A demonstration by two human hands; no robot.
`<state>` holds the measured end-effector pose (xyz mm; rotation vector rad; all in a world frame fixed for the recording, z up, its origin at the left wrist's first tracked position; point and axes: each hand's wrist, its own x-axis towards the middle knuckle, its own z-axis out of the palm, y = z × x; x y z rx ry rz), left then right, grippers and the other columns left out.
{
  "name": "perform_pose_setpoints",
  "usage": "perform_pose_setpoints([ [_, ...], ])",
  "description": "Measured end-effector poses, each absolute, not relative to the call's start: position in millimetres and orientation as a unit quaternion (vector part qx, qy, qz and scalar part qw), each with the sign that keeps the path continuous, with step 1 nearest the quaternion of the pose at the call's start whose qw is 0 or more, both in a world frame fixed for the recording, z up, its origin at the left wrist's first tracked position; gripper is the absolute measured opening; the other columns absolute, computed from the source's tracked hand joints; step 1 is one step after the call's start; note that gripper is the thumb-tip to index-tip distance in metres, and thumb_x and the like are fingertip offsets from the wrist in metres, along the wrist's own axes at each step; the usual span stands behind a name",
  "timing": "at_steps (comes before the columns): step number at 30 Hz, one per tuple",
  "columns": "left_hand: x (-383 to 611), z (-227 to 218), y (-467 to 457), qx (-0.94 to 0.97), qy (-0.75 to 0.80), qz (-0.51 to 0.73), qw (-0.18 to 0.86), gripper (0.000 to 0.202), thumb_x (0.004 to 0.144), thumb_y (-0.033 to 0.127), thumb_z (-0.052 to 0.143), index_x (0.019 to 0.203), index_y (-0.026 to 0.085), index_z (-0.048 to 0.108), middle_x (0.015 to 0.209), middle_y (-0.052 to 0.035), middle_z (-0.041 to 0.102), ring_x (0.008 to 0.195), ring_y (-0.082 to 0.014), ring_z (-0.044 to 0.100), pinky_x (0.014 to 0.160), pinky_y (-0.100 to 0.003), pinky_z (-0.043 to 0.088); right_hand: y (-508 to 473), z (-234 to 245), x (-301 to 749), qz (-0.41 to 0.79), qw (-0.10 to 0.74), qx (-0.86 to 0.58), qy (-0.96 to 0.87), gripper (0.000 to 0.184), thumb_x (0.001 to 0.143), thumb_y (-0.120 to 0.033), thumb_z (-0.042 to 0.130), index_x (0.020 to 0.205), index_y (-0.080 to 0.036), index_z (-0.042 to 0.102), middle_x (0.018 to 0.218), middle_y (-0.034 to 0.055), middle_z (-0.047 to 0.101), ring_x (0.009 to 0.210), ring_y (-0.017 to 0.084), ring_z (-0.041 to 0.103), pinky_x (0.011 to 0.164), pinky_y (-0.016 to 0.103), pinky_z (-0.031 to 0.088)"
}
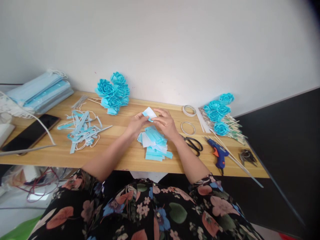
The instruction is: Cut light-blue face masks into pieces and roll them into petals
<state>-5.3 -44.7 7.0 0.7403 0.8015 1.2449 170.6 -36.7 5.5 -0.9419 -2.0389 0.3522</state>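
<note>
A small piece cut from a face mask (150, 112), white with a blue part, is held up between my two hands over the middle of the table. My left hand (138, 122) pinches its left edge. From the right, my right hand (165, 122) grips the same piece with thumb and fingertips. Just below them lies a loose pile of cut blue and white mask pieces (154, 141). Black-handled scissors (193, 145) rest beside my right forearm, their blades partly hidden by it.
Blue flowers (113, 93) stand at the back left, more blue flowers (217, 111) at the right. Cut mask strips (83, 128), a phone (31, 133) and stacked face masks (41, 90) lie left. Tape rolls (189, 110), a blue glue gun (218, 154) and black clips (247, 156) are right.
</note>
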Motion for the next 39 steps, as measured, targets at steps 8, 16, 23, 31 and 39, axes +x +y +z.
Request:
perform_pose_setpoints([
  [8, -4.3, 8.7, -48.9, 0.407, 0.377, 0.553, 0.622, 0.030, 0.066, 0.031, 0.080, 0.090, 0.015, 0.073, 0.093, -0.0074, 0.075, 0.084, -0.0182, 0.069, 0.085, -0.032, 0.050, -40.6, 4.5, 163.0, 0.277, 0.487, -0.422, -0.713, 0.011, 0.082, -0.033, 0.066, 0.082, -0.022, 0.068, 0.102, 0.0053, 0.069, 0.098, 0.018, 0.064, 0.086, 0.035, 0.052],
  [16, -2.7, 11.1, -51.8, 0.411, 0.361, 0.550, 0.631, 0.033, 0.065, 0.032, 0.082, 0.090, 0.013, 0.072, 0.091, -0.0090, 0.075, 0.083, -0.0215, 0.071, 0.090, -0.038, 0.051, -41.4, 9.0, 161.6, 0.334, 0.488, -0.461, -0.661, 0.013, 0.078, -0.033, 0.066, 0.078, -0.020, 0.062, 0.080, -0.0001, 0.065, 0.074, 0.013, 0.059, 0.073, 0.028, 0.048],
  [23, -3.6, 9.0, -50.6, 0.419, 0.367, 0.543, 0.628, 0.039, 0.063, 0.037, 0.083, 0.092, 0.013, 0.071, 0.090, -0.0087, 0.075, 0.083, -0.0233, 0.071, 0.089, -0.040, 0.051, -37.3, 1.3, 161.6, 0.372, 0.504, -0.458, -0.631, 0.021, 0.077, -0.037, 0.067, 0.089, -0.020, 0.062, 0.080, -0.0010, 0.064, 0.072, 0.013, 0.057, 0.070, 0.027, 0.046],
  [31, -1.5, 10.7, -51.1, 0.431, 0.377, 0.534, 0.622, 0.042, 0.061, 0.035, 0.085, 0.094, 0.014, 0.071, 0.093, -0.0079, 0.076, 0.082, -0.0213, 0.071, 0.085, -0.037, 0.054, -33.7, -4.0, 164.1, 0.398, 0.507, -0.449, -0.619, 0.038, 0.078, -0.040, 0.068, 0.112, -0.023, 0.066, 0.077, -0.0023, 0.058, 0.069, 0.012, 0.053, 0.067, 0.027, 0.044],
  [39, -2.5, 5.2, -44.6, 0.427, 0.395, 0.561, 0.589, 0.042, 0.062, 0.028, 0.081, 0.099, 0.013, 0.067, 0.079, -0.0045, 0.074, 0.072, -0.0179, 0.069, 0.078, -0.033, 0.053, -36.1, -2.5, 163.5, 0.466, 0.481, -0.415, -0.615, 0.046, 0.077, -0.041, 0.071, 0.119, -0.022, 0.066, 0.085, -0.0003, 0.067, 0.076, 0.014, 0.059, 0.073, 0.029, 0.047],
])
